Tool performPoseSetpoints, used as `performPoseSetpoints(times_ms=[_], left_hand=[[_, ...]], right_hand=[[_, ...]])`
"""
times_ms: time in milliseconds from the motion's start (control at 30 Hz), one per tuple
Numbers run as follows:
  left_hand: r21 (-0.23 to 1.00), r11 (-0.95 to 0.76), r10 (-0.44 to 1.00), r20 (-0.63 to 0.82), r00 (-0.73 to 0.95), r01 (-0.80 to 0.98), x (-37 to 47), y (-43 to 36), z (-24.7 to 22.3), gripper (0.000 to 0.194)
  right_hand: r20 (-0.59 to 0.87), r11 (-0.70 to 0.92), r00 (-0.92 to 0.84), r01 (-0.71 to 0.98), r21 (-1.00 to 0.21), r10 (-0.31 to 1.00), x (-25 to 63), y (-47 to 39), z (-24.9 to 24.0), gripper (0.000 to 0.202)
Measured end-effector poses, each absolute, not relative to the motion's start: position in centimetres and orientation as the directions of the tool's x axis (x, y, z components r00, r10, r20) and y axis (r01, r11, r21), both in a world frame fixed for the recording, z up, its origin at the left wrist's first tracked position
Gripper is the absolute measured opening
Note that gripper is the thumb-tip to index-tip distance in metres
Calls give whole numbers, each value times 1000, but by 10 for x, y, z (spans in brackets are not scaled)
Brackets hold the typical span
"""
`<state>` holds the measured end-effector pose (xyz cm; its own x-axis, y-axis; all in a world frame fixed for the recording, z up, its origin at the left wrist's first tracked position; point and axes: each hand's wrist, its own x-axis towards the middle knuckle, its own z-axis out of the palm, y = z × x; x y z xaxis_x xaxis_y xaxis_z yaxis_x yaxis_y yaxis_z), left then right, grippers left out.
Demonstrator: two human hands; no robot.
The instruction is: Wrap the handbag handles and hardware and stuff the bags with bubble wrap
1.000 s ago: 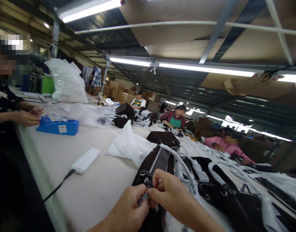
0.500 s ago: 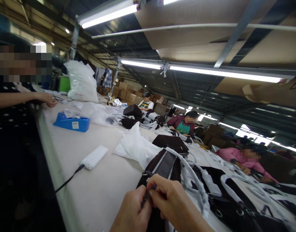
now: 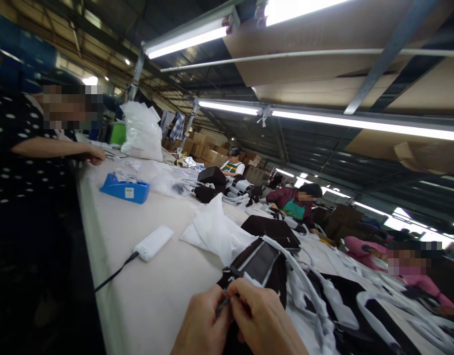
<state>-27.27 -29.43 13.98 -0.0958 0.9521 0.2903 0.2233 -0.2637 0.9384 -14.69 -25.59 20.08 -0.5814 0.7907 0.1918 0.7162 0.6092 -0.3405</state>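
Observation:
My left hand (image 3: 204, 319) and my right hand (image 3: 262, 313) meet at the bottom centre, fingers pinched together. Between their fingertips is a thin dark strap (image 3: 222, 306), mostly covered by the fingers. It sits by the metal fitting at the end of a black bag (image 3: 259, 261) with grey strips, which lies just beyond my hands. White wrapping sheet (image 3: 215, 229) lies against the bag's far left side. White-wrapped handles (image 3: 301, 281) run along its right.
A white power bank (image 3: 153, 242) with a black cable and a blue tape dispenser (image 3: 125, 188) lie on the table (image 3: 138, 291) to the left. More black bags (image 3: 271, 231) spread to the right. Several co-workers sit or stand around; one in polka dots (image 3: 12, 143) is at left.
The view has swung slightly left and up, so the scene sits lower and further right. My hands keep their pinch on the strap. The co-worker in pink has shifted posture.

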Motion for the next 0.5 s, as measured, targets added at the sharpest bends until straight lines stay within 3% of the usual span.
performPoseSetpoints(times_ms=[167, 333, 433, 500], left_hand=[[911, -226, 942, 294, -159, 346, -271, -290, 131, 22], [858, -212, 954, 284, -90, 467, -275, -295, 143, 17], [859, -190, 968, 244, -54, 476, -282, -298, 160, 18], [919, -198, 980, 198, 38, 342, -287, -295, 169, 16]], right_hand=[[175, 597, -582, 695, -400, 794, -150, -254, 207, 25], [143, 542, -555, 672, -505, 820, -147, -256, 208, 22], [36, 382, -483, 640, -666, 875, -145, -255, 213, 9], [-101, 208, -442, 596, -776, 891, -142, -254, 222, 3]])
